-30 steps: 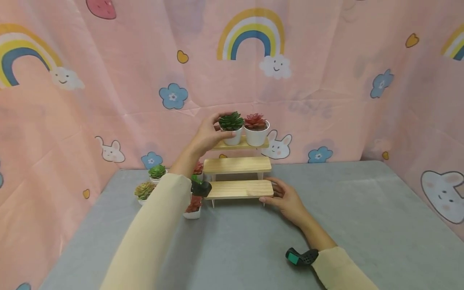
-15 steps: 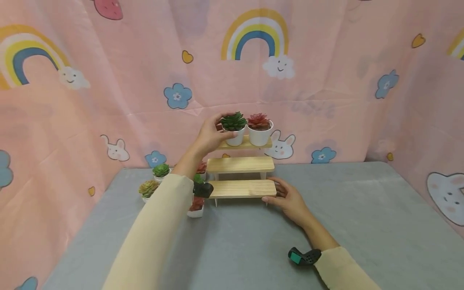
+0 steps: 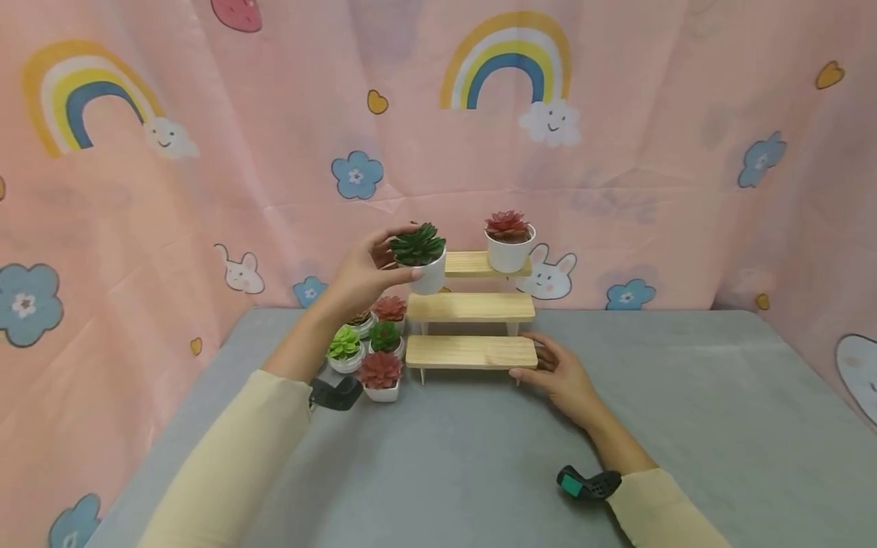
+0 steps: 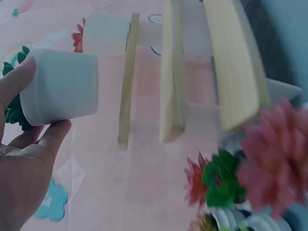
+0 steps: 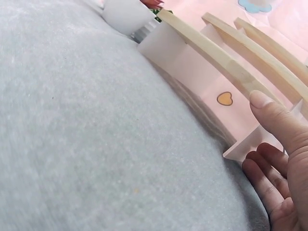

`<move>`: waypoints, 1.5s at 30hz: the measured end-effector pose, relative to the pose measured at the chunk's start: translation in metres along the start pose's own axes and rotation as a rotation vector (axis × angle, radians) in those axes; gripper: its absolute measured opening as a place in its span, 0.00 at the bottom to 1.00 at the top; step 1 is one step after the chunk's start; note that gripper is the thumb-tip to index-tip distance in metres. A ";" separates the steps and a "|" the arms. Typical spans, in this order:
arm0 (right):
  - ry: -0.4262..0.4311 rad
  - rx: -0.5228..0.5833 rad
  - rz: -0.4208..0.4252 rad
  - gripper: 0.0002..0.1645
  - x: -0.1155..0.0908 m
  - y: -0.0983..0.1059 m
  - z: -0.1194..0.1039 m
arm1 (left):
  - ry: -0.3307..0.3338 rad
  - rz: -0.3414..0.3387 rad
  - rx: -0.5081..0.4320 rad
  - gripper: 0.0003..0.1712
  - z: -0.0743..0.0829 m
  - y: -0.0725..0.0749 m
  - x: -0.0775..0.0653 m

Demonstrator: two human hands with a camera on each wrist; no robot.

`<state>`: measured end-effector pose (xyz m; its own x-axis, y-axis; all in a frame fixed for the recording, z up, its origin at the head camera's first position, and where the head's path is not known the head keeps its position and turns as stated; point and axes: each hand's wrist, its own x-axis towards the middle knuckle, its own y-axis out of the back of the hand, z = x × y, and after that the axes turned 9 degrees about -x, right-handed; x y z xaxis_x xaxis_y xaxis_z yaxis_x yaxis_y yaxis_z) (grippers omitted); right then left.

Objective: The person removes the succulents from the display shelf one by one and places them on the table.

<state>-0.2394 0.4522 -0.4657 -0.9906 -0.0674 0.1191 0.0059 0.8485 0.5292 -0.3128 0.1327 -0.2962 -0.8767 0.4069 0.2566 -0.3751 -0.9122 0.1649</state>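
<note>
My left hand (image 3: pixel 359 275) holds a dark green artificial succulent in a white pot (image 3: pixel 430 277), thumb and fingers around the pot. It hangs in the air just left of the top step of a three-step wooden display stand (image 3: pixel 473 350). In the left wrist view the white pot (image 4: pixel 62 86) is apart from the step ends. A red succulent in a white pot (image 3: pixel 509 253) stands on the top step's right part. My right hand (image 3: pixel 563 384) grips the lowest step's right end; in the right wrist view, its thumb (image 5: pixel 262 101) lies on the board and its fingers are by the white side support.
Several potted succulents cluster left of the stand, among them a red one in a square white pot (image 3: pixel 381 374), a light green one (image 3: pixel 344 346) and a dark green one (image 3: pixel 386 336). A pink patterned curtain (image 3: pixel 438 167) hangs behind the grey table (image 3: pixel 479 464).
My left hand has lifted the dark green succulent off the top step and moved it left. My right hand keeps its grip on the stand. The head view has shifted slightly left.
</note>
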 end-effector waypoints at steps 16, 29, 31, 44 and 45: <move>-0.007 -0.007 0.001 0.45 0.001 0.000 0.000 | 0.102 0.155 0.079 0.38 -0.021 0.059 -0.102; -0.009 -0.013 0.019 0.44 0.001 0.000 -0.001 | 0.143 0.210 0.049 0.40 -0.069 0.079 -0.146; -0.009 -0.012 0.017 0.44 0.001 0.000 0.000 | 0.150 0.215 0.046 0.40 -0.074 0.079 -0.151; -0.025 -0.018 0.022 0.45 0.002 0.000 0.001 | 0.175 0.187 0.074 0.40 -0.103 0.079 -0.157; -0.023 -0.017 0.021 0.45 0.002 0.000 0.001 | 0.174 0.181 0.074 0.40 -0.104 0.079 -0.157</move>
<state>-0.2411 0.4526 -0.4666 -0.9931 -0.0372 0.1111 0.0290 0.8404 0.5412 -0.2363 -0.0079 -0.4230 -0.9685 0.2175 0.1217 -0.1903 -0.9606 0.2023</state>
